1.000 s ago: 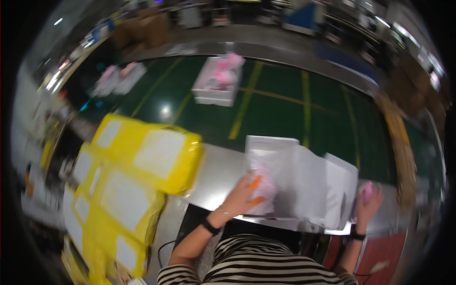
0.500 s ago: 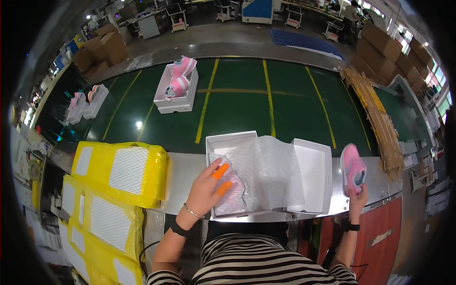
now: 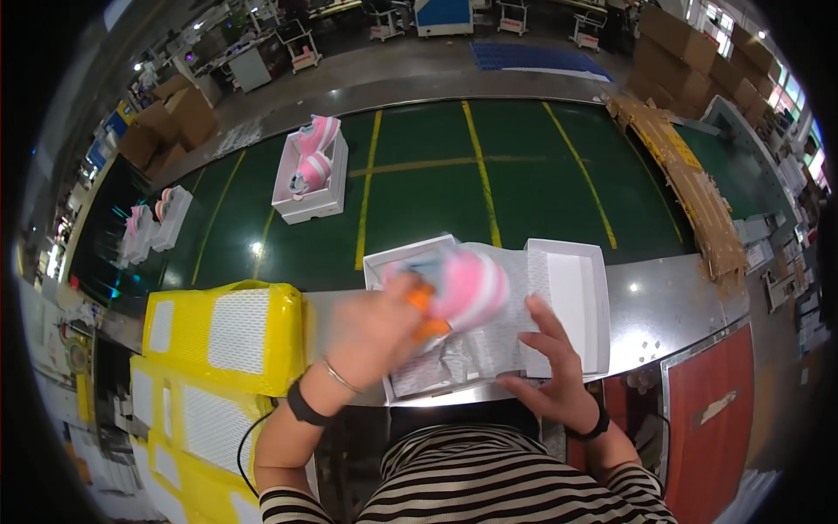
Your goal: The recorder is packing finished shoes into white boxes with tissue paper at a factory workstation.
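Observation:
My left hand (image 3: pixel 374 327), with orange finger covers on two fingers, grips a pink sneaker (image 3: pixel 476 286) with a white sole. Hand and sneaker are both smeared by motion. They are held over an open white shoebox (image 3: pixel 408 249) lined with thin white wrapping sheet (image 3: pixel 515 272). Crumpled wrapping (image 3: pixel 441 367) lies in its near part; what it covers cannot be made out. To the right, the white box lid (image 3: pixel 578 293) lies hollow side up, with the sheet's edge reaching into it. Fingers apart, my right hand (image 3: pixel 559 374) hovers at the sheet and the lid's near left corner, holding nothing.
Yellow-wrapped packs (image 3: pixel 223 336) are stacked at the left. Across the green conveyor (image 3: pixel 428 192), another shoebox (image 3: pixel 310 205) holds pink sneakers, and smaller-looking boxes (image 3: pixel 175 218) stand farther left. Flattened cardboard (image 3: pixel 676 175) lines the right side.
The pink sneaker has gone from my right hand, out at the right, to my left hand above the shoebox. My right hand has come in toward the lid and opened.

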A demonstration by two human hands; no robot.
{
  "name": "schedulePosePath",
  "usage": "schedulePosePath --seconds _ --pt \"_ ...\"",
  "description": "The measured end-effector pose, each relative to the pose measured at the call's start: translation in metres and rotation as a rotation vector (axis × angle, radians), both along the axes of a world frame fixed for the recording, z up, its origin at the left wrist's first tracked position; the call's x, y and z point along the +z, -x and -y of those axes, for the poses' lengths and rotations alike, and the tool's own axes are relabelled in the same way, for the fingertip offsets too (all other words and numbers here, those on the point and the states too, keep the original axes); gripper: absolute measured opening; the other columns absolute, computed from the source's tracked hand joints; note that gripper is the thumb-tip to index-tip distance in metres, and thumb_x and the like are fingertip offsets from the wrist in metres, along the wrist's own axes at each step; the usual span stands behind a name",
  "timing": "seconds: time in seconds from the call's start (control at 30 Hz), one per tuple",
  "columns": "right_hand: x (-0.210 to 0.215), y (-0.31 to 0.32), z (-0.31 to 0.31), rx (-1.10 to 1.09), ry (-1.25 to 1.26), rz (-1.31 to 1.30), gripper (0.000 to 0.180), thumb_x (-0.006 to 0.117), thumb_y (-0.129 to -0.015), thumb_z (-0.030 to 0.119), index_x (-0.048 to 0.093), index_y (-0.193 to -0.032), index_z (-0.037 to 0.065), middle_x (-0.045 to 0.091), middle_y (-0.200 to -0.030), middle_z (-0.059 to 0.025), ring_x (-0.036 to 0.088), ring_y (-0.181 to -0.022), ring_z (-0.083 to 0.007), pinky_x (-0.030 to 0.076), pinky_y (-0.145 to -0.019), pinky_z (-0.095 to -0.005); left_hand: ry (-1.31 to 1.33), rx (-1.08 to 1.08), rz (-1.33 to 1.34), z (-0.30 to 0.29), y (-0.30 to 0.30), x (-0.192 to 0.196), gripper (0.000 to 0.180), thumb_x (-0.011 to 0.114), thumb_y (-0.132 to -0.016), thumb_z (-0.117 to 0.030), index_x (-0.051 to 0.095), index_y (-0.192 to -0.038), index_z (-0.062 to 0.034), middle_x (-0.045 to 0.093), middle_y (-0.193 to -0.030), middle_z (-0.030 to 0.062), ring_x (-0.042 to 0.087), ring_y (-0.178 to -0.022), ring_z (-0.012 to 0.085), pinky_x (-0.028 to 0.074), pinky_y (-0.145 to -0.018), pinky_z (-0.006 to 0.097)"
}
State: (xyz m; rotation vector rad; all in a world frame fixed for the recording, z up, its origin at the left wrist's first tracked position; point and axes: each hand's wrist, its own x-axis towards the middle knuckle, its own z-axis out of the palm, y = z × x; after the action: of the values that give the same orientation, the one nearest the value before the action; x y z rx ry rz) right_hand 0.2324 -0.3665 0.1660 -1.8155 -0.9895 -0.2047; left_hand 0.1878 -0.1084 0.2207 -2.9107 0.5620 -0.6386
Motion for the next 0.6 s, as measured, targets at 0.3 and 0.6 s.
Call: schedulePosePath --seconds 0.3,0.6 --pt "-0.112 0.048 0.038 0.163 -0.156 -1.688 0.032 0.056 -0.099 0.017 0.048 -0.129 0.006 0.063 -0.107 -0.0097 0.063 -0.089 -0.0183 0.052 -0.084 -0.0318 1.768 0.651 -0.843 -0.039 -0.060 -0.127 0.025 0.067 -0.091 -0.020 0.057 -0.098 0.0012 0.065 -0.075 0.0089 0.067 -0.056 0.0175 0.054 -0.047 0.027" --pt "-0.122 0.032 0.008 -0.024 -0.641 -1.705 0.013 0.060 -0.096 0.026 0.053 -0.095 0.015 0.058 -0.087 0.0013 0.051 -0.071 -0.0102 0.039 -0.062 -0.0240 1.065 0.420 -0.793 -0.047 -0.035 -0.116 0.042 0.068 -0.089 -0.014 0.055 -0.125 0.0035 0.069 -0.096 0.0147 0.069 -0.067 0.0163 0.055 -0.051 0.029"
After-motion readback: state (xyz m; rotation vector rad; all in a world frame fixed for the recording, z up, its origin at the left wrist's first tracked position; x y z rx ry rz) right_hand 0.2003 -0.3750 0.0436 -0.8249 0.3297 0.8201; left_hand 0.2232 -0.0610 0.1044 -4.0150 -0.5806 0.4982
